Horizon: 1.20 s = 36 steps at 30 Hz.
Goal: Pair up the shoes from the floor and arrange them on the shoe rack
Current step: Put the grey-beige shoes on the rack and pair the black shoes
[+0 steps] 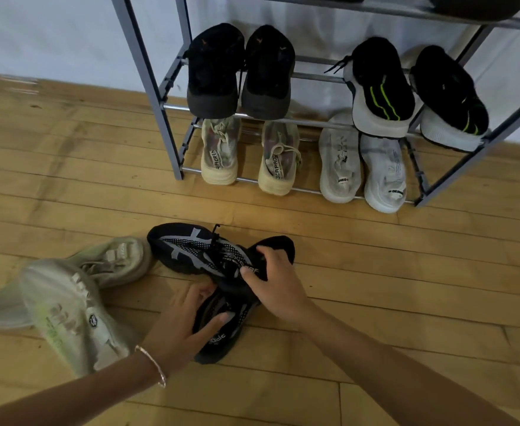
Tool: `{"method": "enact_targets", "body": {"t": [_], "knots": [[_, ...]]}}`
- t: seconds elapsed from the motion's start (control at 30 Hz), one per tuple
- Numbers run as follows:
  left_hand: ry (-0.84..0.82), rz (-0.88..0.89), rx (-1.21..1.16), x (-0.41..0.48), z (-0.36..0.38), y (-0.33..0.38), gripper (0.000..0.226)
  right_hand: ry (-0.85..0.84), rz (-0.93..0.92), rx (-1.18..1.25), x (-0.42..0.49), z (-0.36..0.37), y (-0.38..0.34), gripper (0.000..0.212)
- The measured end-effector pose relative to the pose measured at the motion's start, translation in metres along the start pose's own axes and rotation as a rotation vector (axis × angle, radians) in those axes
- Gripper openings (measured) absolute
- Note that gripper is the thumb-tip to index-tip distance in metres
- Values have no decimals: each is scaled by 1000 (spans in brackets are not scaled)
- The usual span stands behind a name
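Two black sneakers with grey markings lie crossed on the wooden floor. The far black sneaker (191, 249) points left, and my right hand (275, 285) grips its heel collar. The near black sneaker (222, 330) points toward me, with my left hand (185, 321) closed over its opening. Two pale green sneakers lie to the left: one (117, 259) further back, one (68, 315) close and blurred. The grey metal shoe rack (157, 96) stands against the wall.
The rack's middle shelf holds a black pair (240, 72) and a black-and-white pair with green stripes (415, 93). Its bottom shelf holds a beige pair (249, 155) and a white pair (363, 170). A dark shoe sits on the top shelf at the upper right.
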<state>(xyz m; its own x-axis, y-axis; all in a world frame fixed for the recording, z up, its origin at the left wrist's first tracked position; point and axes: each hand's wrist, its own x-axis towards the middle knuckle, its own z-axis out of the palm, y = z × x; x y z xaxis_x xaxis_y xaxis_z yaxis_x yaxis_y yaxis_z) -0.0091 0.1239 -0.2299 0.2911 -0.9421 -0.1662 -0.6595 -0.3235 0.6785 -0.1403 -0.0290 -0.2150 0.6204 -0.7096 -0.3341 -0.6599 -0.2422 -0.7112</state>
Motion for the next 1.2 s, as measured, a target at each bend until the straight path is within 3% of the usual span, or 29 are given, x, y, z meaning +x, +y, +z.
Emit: {"method": "enact_targets", "body": {"t": [0.1,0.17,0.23,0.3,0.47,0.67,0.93,1.07,1.2], "knots": [[4,208,199,-11,-3,-3,55,129,-407,-305,-9,-6,8,62],[-44,352,367,-18,-4,-7,55,85,-693,-528,-9,-10,18,62],[-118,440,471,-23,-2,-12,60,-34,-807,-692,-7,-10,27,69],[-175,467,510,-26,0,-16,67,-83,-797,-742,-5,-7,32,75],[-214,507,612,-26,7,-19,75,-8,-815,-813,-3,1,38,61],[-217,520,676,-24,13,-20,84,-34,-927,-728,4,-13,33,52],[-293,566,799,-12,8,-17,82,-55,-941,-662,7,-27,20,60],[-347,585,845,-8,3,-17,86,50,-911,-640,-10,-39,6,57],[-349,598,843,-6,0,-14,80,264,-775,-540,-56,-58,18,48]]}}
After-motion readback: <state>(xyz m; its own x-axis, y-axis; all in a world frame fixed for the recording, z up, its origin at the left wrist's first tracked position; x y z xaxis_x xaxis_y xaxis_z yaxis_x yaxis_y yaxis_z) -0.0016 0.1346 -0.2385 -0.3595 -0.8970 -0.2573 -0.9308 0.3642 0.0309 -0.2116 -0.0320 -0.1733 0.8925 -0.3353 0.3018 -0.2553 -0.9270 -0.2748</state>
